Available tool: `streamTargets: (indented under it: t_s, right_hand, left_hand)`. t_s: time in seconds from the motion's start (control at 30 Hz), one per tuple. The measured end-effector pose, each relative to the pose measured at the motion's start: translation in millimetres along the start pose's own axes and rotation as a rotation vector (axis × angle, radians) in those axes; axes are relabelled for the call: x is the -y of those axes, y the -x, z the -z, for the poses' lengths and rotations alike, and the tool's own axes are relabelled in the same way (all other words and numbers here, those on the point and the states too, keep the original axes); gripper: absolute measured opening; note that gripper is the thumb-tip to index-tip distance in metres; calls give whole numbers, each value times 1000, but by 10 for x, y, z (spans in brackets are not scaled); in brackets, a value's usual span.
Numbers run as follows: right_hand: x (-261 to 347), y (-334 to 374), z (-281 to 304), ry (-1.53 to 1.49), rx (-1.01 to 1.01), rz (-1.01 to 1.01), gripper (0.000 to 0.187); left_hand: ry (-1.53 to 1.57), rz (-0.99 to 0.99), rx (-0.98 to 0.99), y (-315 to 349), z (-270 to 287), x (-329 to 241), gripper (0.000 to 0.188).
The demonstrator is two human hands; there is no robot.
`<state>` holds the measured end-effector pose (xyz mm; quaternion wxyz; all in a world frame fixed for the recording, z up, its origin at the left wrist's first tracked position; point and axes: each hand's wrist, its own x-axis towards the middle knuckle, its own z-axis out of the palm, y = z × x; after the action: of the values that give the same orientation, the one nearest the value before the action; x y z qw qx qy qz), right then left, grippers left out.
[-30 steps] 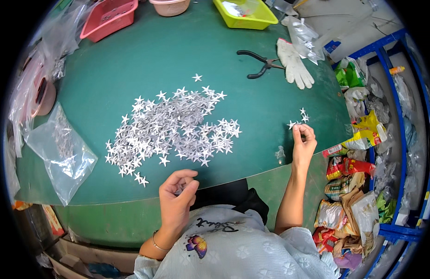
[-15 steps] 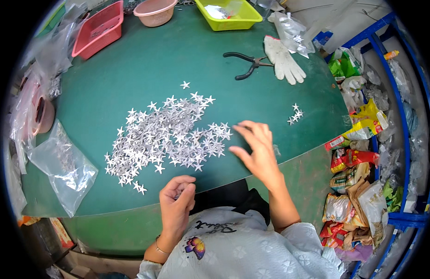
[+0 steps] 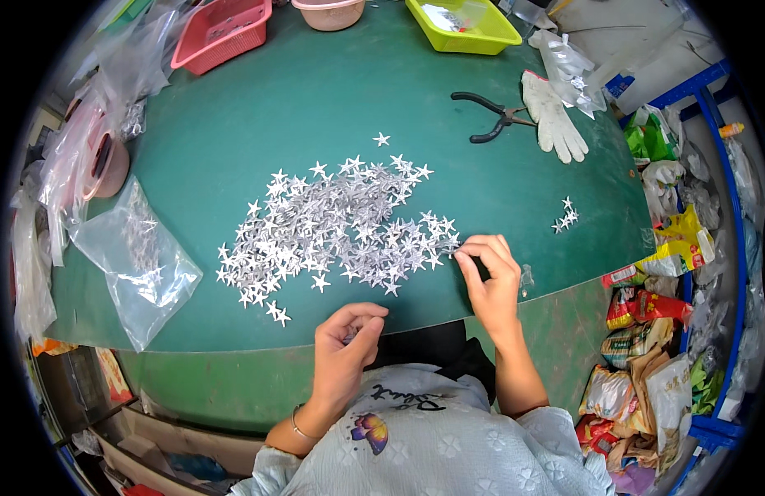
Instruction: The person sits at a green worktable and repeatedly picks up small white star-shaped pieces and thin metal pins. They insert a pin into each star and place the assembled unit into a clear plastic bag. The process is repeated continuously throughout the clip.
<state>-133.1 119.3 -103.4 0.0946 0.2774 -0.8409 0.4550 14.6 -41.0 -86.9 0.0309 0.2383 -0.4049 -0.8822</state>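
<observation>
A wide heap of small silver starfish-shaped pieces (image 3: 316, 223) lies on the green table. At the heap's right edge my right hand (image 3: 493, 281) pinches a starfish piece (image 3: 453, 245) between thumb and forefinger. My left hand (image 3: 343, 351) is curled closed over the near table edge, and a few silver pieces show inside its fingers. One loose starfish piece (image 3: 381, 140) lies beyond the heap. A small cluster of starfish pieces (image 3: 567, 215) rests apart on the right.
Black-handled pliers (image 3: 502, 120) and a white glove (image 3: 554, 120) lie at the far right. A red basket (image 3: 221, 37), a pink bowl (image 3: 328, 15) and a yellow basket (image 3: 465, 37) stand along the back. A clear plastic bag (image 3: 147, 273) lies on the left; bagged goods (image 3: 630, 339) fill a blue rack.
My right hand has closed from a spread pose onto a piece at the heap's right edge. The whole view has shifted, and my left hand stays curled.
</observation>
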Motion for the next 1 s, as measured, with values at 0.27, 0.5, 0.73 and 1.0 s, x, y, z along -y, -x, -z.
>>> streamTargets:
  t_s: [0.27, 0.5, 0.73, 1.0]
  right_hand:
    - [303, 163, -34, -651, 110, -389, 2]
    - [495, 265, -65, -760, 218, -391, 2]
    - [582, 222, -68, -551, 201, -171, 5]
    - [616, 213, -71, -429, 148, -45, 9]
  left_hand:
    - [-167, -19, -14, -85, -130, -60, 24]
    - [-157, -109, 98, -117, -162, -79, 32]
    - [-268, -137, 96, -101, -150, -102, 28]
    - [-347, -256, 83, -55, -224, -162, 32]
